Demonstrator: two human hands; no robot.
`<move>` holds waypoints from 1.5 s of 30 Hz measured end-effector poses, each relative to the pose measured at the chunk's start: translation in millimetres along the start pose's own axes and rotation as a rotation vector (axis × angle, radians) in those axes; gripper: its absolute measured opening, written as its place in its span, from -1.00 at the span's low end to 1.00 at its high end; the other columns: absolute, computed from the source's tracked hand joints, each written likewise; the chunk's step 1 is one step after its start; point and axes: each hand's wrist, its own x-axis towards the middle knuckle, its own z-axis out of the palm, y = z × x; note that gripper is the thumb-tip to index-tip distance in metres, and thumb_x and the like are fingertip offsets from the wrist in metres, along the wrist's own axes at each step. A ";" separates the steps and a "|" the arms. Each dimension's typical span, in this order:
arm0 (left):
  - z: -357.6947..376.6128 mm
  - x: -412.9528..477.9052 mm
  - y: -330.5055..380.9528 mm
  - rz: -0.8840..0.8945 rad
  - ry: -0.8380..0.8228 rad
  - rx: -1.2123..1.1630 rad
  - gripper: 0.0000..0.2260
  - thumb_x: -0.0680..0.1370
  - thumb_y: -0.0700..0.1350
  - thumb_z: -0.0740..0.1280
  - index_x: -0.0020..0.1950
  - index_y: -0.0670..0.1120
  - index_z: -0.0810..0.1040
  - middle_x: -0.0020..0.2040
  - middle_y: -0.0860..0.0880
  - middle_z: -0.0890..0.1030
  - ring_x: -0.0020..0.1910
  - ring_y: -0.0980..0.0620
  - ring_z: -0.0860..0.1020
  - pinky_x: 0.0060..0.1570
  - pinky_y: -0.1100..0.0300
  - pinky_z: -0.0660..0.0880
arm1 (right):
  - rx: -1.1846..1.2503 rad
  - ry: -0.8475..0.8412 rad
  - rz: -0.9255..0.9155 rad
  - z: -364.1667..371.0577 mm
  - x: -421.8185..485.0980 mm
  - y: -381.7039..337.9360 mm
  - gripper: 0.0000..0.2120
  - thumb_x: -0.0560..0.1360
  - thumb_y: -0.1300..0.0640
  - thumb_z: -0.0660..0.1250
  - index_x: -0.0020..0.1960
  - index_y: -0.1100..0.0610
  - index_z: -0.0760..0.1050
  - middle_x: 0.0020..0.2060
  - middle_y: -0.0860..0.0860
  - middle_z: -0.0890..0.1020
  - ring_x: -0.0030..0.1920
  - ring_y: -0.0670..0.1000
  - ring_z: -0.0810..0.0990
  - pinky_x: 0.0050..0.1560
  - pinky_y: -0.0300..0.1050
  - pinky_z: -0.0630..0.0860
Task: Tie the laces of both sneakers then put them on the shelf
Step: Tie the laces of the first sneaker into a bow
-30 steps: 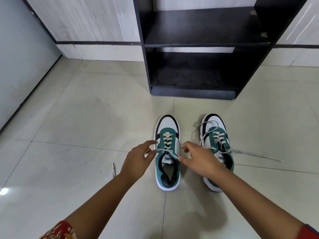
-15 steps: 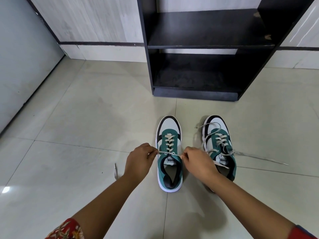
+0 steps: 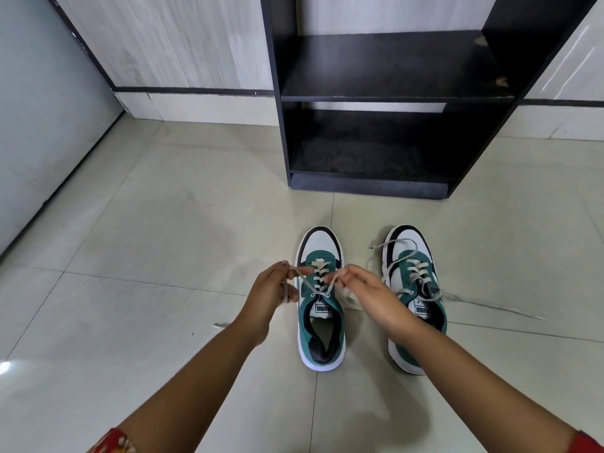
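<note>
Two green, white and black sneakers stand side by side on the tiled floor, toes toward a black shelf. My left hand pinches one lace end of the left sneaker, and my right hand pinches the other end. Both lace ends rise from the top eyelets in a V shape over the tongue. The right sneaker is partly hidden behind my right wrist. Its laces lie loose, one trailing across the floor to the right.
The black shelf has two open levels and stands against the wall just beyond the sneakers. A pale wall runs along the left. Tiled floor spreads to the left of the shoes.
Both hands have lifted and drawn the left sneaker's lace ends up and apart, from level with the tongue to above the eyelets. The view has shifted slightly.
</note>
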 end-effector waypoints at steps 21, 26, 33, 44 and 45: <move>10.5 2.7 11.4 -0.045 -0.152 0.090 -0.71 0.54 -0.19 0.28 0.23 0.01 0.37 -0.35 0.00 0.52 -0.56 0.17 0.33 -0.47 0.25 0.23 | 0.160 -0.016 -0.218 15.7 29.0 20.1 -0.78 0.53 0.40 0.20 -0.05 0.09 0.34 -0.34 0.08 0.54 -0.39 -0.13 0.53 -0.21 -0.29 0.48; 7.9 8.2 10.8 -0.061 -0.141 0.111 -0.93 0.51 -0.20 0.33 -0.04 -0.18 0.56 -0.46 0.01 0.57 -0.59 0.14 0.31 -0.53 0.31 0.28 | 0.042 -0.066 -0.306 14.8 25.8 21.6 -0.80 0.53 0.33 0.24 0.04 0.05 0.42 -0.35 -0.07 0.63 -0.29 -0.14 0.59 -0.14 -0.28 0.49; 6.9 9.0 7.2 0.141 0.036 0.373 -0.88 0.42 -0.16 0.45 -0.12 -0.17 0.59 -0.27 -0.06 0.66 -0.48 0.17 0.48 -0.51 0.34 0.37 | 0.238 0.000 -0.167 15.5 31.2 17.8 -0.92 0.57 0.32 0.16 -0.06 0.22 0.41 -0.46 0.05 0.60 -0.49 -0.04 0.54 -0.36 -0.25 0.53; -4.8 13.3 -4.0 1.102 -0.112 1.429 -0.81 0.41 -0.22 0.38 -0.02 -0.07 0.48 -0.09 -0.02 0.67 -0.43 -0.04 0.52 -0.55 0.24 0.39 | 0.421 -0.190 0.290 4.8 43.8 -0.1 -0.79 0.57 0.30 0.15 -0.15 0.16 0.51 -0.53 0.01 0.51 -0.54 -0.11 0.45 -0.47 -0.32 0.44; -2.8 13.1 -2.0 1.057 -0.103 1.451 -0.82 0.41 -0.22 0.39 -0.03 -0.10 0.47 -0.14 -0.05 0.65 -0.43 -0.05 0.51 -0.53 0.23 0.35 | 0.432 -0.187 0.295 6.0 43.3 0.5 -0.80 0.58 0.27 0.14 -0.16 0.15 0.49 -0.53 0.00 0.51 -0.54 -0.11 0.45 -0.48 -0.32 0.44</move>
